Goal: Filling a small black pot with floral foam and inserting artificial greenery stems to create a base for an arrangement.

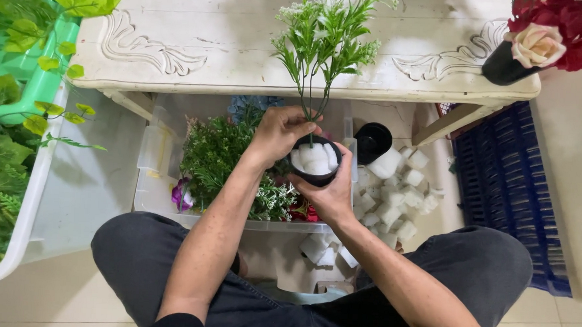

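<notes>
Right hand (332, 195) cups the small black pot (315, 163) from below. Left hand (280, 131) pinches the green sprig (326, 37) at its stems, just above the white foam (314, 158); the sprig stands upright, its stems entering the pot.

No packages, labels, signs or screens in view.

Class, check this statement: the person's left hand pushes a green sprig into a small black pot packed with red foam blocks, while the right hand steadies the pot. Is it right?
Not quite. The head view shows the foam blocks are white, not red. The rest holds: left hand on the green sprig, right hand steadying the small black pot.
</notes>
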